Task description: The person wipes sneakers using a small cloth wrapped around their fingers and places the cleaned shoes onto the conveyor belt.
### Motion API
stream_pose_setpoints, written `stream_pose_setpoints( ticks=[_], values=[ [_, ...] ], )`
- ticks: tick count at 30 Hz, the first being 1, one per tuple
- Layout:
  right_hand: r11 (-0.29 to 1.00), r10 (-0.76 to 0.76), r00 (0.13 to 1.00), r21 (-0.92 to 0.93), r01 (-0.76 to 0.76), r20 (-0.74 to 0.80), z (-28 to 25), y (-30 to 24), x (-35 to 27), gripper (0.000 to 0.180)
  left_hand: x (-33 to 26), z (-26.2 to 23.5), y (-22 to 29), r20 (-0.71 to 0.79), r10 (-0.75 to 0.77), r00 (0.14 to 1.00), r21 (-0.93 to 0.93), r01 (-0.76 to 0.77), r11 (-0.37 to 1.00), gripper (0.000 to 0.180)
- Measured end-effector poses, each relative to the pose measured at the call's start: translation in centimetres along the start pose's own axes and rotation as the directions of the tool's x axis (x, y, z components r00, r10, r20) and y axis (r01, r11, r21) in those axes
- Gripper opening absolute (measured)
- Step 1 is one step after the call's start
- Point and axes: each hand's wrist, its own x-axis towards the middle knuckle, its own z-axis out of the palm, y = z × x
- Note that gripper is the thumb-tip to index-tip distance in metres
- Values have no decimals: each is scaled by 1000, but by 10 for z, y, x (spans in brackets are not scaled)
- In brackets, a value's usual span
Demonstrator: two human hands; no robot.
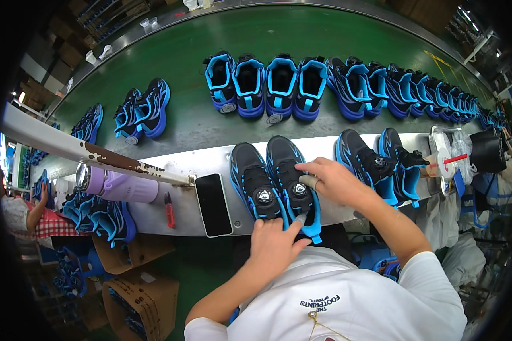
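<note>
Two black and blue sneakers lie side by side on the metal ledge in front of me, toes pointing away: a left sneaker (247,170) and a right sneaker (283,156). Each has a round dial on its tongue. My left hand (274,247) is at their heel ends, its fingers closed over the collar and tongue of the right sneaker. From the right side, my right hand (333,181) has its fingertips bent against that same sneaker's upper, just above the dial. A pale covering shows on a finger of each hand. What lies under the fingertips is partly hidden.
Another sneaker pair (375,162) sits to the right, beside a clear tray (446,139). Left are a phone (213,204), a red cutter (169,210), a purple bottle (125,186) and a chipped white metal bar (96,152). Several sneakers (281,85) line the green belt (210,37).
</note>
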Motion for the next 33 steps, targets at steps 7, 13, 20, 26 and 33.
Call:
stream_pose_setpoints(
  ticks=[7,13,20,26,33],
  values=[
    [937,-256,915,312,155,313,-13,-35,50,32,-29,-11,-37,362,-363,859,-920,267,-286,29],
    [909,-399,862,260,327,311,29,-40,57,36,-10,17,-35,418,-339,843,-793,156,-589,30],
    [940,-334,939,103,325,79,35,-49,35,27,-8,13,-28,430,-360,828,-807,174,-564,31],
    [888,-424,883,283,362,199,34,-45,40,30,-7,18,-19,371,-359,856,-837,141,-528,32],
    [950,-219,964,259,175,151,33,-44,37,33,-10,5,-23,376,-376,847,-840,140,-524,33]
  ],
)
